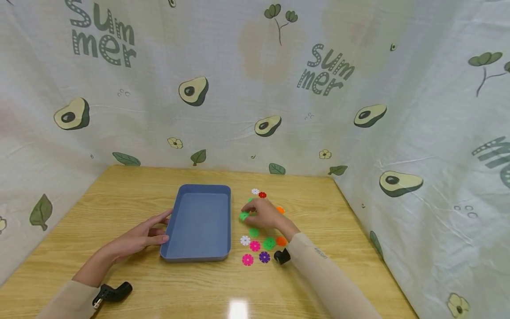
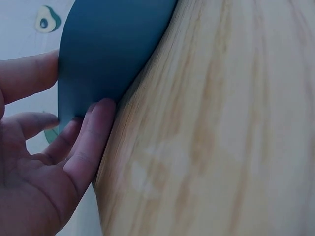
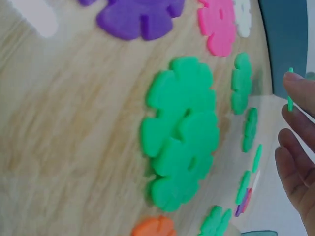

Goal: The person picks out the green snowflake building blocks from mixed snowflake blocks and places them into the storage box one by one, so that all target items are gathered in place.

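In the head view, my left hand (image 1: pixel 137 241) is at the left side of a blue-grey tray (image 1: pixel 171 259). The left wrist view shows its fingers (image 2: pixel 88 142) resting against the outer wall of the tray (image 2: pixel 108 54), with the thumb at the rim. My right hand (image 1: pixel 263 213) pinches a green flower-shaped plastic disc (image 1: pixel 244 216) between thumb and fingertips, just right of the tray. Edge-on, that green disc (image 3: pixel 290 98) looks like a thin strip in the right wrist view. More green discs (image 3: pixel 179 132) lie on the table below that hand.
Loose flower discs lie right of the tray: white (image 1: pixel 245 240), pink (image 1: pixel 248 260), purple (image 1: pixel 264 257), orange (image 1: pixel 281 241) and red (image 1: pixel 262 195). A printed cloth (image 1: pixel 231 110) hangs behind the wooden table (image 1: pixel 191 288) and along its sides. Black devices (image 1: pixel 115 292) are worn at both wrists.
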`<state>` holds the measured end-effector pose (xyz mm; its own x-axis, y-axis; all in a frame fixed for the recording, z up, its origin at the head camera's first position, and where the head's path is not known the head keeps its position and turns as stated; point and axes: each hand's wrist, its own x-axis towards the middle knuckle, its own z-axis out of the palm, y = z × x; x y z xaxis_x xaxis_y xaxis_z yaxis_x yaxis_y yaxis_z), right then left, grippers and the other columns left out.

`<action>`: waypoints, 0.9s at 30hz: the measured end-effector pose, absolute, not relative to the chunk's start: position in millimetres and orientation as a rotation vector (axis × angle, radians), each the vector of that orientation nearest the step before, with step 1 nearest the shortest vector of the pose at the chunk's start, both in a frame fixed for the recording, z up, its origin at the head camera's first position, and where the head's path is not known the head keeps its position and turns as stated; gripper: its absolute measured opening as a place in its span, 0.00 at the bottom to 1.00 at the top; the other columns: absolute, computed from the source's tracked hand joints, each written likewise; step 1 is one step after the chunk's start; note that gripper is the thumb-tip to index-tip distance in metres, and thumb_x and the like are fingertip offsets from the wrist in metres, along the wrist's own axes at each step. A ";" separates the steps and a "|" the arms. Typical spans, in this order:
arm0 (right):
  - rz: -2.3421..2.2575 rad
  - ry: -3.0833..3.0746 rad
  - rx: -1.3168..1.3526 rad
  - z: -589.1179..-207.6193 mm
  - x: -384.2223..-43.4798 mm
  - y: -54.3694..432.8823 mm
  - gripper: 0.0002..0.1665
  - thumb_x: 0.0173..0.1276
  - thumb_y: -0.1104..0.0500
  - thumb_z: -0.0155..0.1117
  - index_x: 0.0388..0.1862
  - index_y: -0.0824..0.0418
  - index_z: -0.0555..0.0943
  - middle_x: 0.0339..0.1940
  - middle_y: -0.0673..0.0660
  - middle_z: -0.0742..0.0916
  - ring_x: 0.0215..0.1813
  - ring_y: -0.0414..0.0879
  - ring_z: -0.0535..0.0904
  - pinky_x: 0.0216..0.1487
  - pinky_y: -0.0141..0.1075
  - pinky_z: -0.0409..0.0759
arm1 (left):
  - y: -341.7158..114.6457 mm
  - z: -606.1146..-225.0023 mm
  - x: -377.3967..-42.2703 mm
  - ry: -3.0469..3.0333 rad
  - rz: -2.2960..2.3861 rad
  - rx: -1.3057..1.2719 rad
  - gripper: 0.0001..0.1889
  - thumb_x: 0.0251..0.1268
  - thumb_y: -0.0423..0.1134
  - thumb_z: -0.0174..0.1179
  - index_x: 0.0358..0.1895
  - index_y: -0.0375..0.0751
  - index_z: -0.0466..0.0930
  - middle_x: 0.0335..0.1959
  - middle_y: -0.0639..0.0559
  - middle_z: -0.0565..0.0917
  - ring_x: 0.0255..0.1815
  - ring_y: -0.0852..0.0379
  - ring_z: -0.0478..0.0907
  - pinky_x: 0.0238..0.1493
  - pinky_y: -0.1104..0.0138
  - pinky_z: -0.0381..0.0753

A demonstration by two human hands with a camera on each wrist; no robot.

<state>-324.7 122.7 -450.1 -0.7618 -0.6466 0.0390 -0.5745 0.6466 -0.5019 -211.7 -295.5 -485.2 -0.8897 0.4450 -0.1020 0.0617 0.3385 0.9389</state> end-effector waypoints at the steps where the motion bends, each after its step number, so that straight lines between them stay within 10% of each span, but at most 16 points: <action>1: -0.756 2.724 -1.008 -448.9 -324.6 123.3 0.17 0.72 0.60 0.75 0.58 0.62 0.89 0.52 0.54 0.90 0.54 0.51 0.84 0.57 0.43 0.83 | -295.1 -485.0 -212.0 2.265 1.570 0.445 0.46 0.82 0.39 0.61 0.89 0.42 0.38 0.78 0.26 0.55 0.71 0.30 0.68 0.56 0.67 0.80; 27: -0.927 2.830 -1.023 -419.2 -316.7 109.7 0.19 0.72 0.59 0.76 0.59 0.62 0.88 0.55 0.56 0.90 0.53 0.55 0.86 0.55 0.43 0.84 | -293.2 -485.4 -214.2 2.268 1.551 0.442 0.46 0.81 0.40 0.61 0.89 0.44 0.40 0.77 0.28 0.57 0.71 0.33 0.68 0.57 0.68 0.79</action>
<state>-316.7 109.7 -419.2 -0.7889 -0.5818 0.1980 -0.5861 0.6154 -0.5270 -214.2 -293.2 -485.4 -0.8876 0.4462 -0.1146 0.0549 0.3495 0.9353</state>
